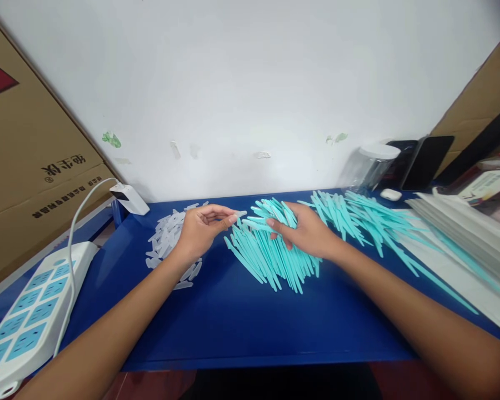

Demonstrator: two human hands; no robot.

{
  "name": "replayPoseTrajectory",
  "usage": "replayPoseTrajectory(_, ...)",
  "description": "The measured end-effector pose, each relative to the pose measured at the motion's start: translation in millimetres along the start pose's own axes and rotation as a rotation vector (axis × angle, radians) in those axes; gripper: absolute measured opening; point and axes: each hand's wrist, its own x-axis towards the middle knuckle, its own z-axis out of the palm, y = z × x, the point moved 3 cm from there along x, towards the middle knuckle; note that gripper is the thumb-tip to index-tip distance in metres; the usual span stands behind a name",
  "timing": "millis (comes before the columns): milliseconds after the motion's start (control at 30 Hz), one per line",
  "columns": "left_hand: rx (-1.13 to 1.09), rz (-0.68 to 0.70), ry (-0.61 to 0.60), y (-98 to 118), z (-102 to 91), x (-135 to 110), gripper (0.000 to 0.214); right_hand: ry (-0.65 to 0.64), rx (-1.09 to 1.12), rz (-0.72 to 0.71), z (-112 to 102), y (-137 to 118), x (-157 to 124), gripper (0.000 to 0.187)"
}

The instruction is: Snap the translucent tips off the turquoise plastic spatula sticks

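Observation:
My left hand (202, 228) pinches a small clear plastic cap (239, 214) between thumb and fingers, just right of a heap of the same clear caps (166, 239). My right hand (304, 230) rests on a pile of teal plastic sticks (270, 255) in the middle of the blue table (241, 322), its fingers closed on one teal stick (256, 225) whose tip points toward the cap. The cap and the stick tip nearly touch. A second, wider spread of teal sticks (366, 222) lies behind my right hand.
A white and blue power strip (29, 316) with its cable lies at the left, a white charger (129, 199) beyond it. Cardboard boxes (29, 166) lean at the left. At the right lie stacked white packets (466, 233), a clear jar (369, 166) and dark phones (425, 161).

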Motion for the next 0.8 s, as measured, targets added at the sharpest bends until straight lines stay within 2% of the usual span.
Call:
replayPoseTrajectory(233,0.044,-0.01,-0.009,-2.7,0.3,-1.4,0.033,-0.012,-0.017,0.002,1.1,2.2,0.3,0.029)
replayPoseTrajectory(367,0.05,-0.02,-0.056,-2.7,0.3,-1.2,0.033,-0.017,-0.022,-0.005,1.7,3.4,0.3,0.03)
replayPoseTrajectory(800,0.127,0.028,-0.093,3.9,-1.5,-1.1,0.027,-0.014,-0.056,0.012,-1.4,-4.7,-1.6,0.021)
